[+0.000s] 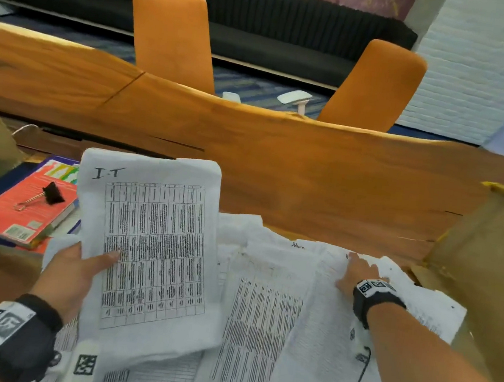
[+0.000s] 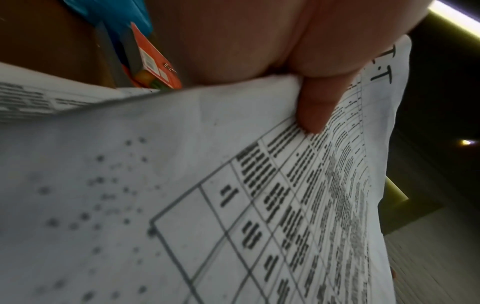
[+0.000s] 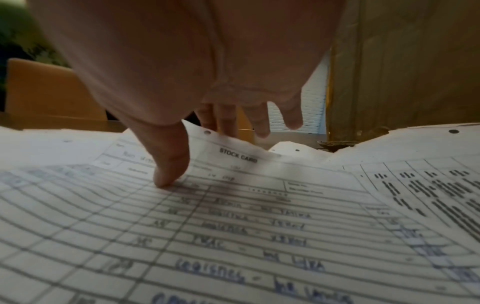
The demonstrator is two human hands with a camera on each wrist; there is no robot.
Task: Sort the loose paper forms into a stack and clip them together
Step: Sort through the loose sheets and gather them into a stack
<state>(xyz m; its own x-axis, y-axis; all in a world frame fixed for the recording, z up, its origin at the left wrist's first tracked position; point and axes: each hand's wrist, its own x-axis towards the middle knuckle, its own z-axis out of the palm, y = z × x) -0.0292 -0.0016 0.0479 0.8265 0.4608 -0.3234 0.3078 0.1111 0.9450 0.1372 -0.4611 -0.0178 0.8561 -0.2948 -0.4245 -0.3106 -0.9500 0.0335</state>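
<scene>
My left hand (image 1: pixel 80 269) holds a bundle of white table forms (image 1: pixel 152 242) marked "I.T" lifted off the table, thumb (image 2: pixel 315 107) on top and fingers underneath. More loose forms (image 1: pixel 263 310) lie spread over the wooden table (image 1: pixel 322 186). My right hand (image 1: pixel 357 275) rests on a lined "stock card" sheet (image 3: pixel 233 226) at the right, thumb (image 3: pixel 168 170) pressing its face, fingers reaching over its raised far edge. A black binder clip (image 1: pixel 48 196) with metal arms lies on a red book (image 1: pixel 21 213) at the left, away from both hands.
The red book sits on other books at the table's left. Brown cardboard (image 1: pixel 486 262) stands at the right, more of it at the far left. Two orange chairs (image 1: pixel 173 36) stand behind the table. A thin black cable (image 1: pixel 362 376) runs over the papers by my right forearm.
</scene>
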